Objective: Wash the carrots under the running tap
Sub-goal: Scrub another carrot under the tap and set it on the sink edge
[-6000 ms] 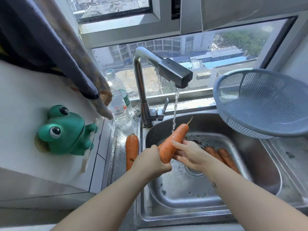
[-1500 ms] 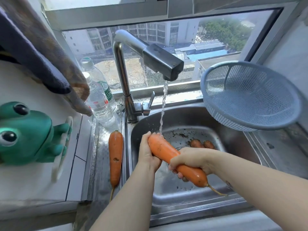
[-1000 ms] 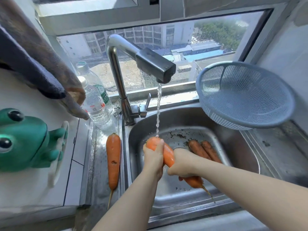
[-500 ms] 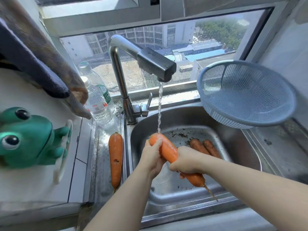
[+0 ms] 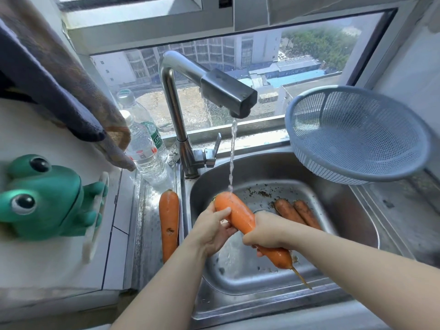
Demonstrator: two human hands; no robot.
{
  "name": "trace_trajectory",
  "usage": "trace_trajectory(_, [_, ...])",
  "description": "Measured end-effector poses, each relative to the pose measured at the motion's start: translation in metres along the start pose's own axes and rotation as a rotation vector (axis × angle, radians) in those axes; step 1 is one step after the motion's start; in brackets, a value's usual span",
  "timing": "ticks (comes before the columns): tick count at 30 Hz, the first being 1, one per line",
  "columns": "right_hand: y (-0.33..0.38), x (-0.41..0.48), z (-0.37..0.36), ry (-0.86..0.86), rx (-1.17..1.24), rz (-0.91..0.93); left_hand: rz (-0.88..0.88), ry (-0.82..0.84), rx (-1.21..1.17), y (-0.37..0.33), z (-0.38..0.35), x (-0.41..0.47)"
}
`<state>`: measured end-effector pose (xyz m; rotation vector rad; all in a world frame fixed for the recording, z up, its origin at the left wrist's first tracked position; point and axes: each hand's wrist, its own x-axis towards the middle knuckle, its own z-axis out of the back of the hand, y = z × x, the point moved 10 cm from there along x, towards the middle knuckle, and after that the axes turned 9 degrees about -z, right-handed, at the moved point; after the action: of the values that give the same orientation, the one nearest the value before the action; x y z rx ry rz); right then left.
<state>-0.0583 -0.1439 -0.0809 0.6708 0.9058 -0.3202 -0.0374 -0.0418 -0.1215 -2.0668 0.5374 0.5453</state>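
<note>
Steel sink (image 5: 262, 306) set in the bench under a window, water running. Nearest: both hands together over the basin, both clamped on the held carrot (image 5: 238, 213). Right hand (image 5: 264, 231) wraps its lower half, and the thin root tip pokes out past that hand toward the person. Left hand (image 5: 212, 231) cups the upper half from below, thumb laid across the top. The carrot is tilted, crown up and away, and the stream (image 5: 232, 151) lands on the crown. Change: one second back the left hand covered the crown; it now sits lower, so the crown is bare to the water. Six seconds back the carrot pointed the other way. Reading: the rub is working along its length. The skin is glossy orange, probably near done. Left of the left hand, on the drainer: the set-aside carrot (image 5: 169, 220), clean-looking with one dark spot. Just beyond the right hand, on the basin floor: two soiled carrots (image 5: 285, 210), side by side, grit around them, so two are judged outstanding. Farther: tap (image 5: 226, 91), then blue colander (image 5: 357, 134) beyond and right of the right hand.
</note>
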Motion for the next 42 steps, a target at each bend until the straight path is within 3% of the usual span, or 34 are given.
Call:
trace_trajectory(9, [0.009, -0.013, 0.009, -0.156, -0.328, 0.060, -0.109, -0.268, 0.127, -0.004, -0.003, 0.002])
trace_trajectory(17, [0.007, -0.011, 0.013, -0.048, -0.139, 0.060, -0.105, -0.013, 0.017, -0.012, -0.013, -0.002])
trace_trajectory(25, [0.020, -0.021, 0.006, -0.263, -0.460, 0.132, -0.033, -0.353, 0.110, -0.004, 0.012, -0.002])
trace_trajectory(29, [0.025, -0.024, 0.001, -0.315, -0.501, 0.201, 0.004, -0.460, -0.011, 0.002, 0.021, -0.003])
trace_trajectory(31, [0.019, -0.019, 0.004, -0.234, -0.406, 0.218, 0.040, -0.439, -0.072, 0.004, 0.018, -0.004])
trace_trajectory(35, [0.000, -0.005, -0.010, 0.248, 0.142, 0.132, 0.083, -0.341, -0.082, -0.001, -0.003, -0.004])
trace_trajectory(39, [-0.008, -0.004, -0.012, 0.363, 0.315, 0.092, 0.102, -0.241, -0.140, -0.004, -0.017, -0.004])
trace_trajectory(42, [-0.019, -0.006, -0.011, 0.484, 0.432, 0.037, 0.044, -0.063, -0.151, -0.009, -0.029, -0.003])
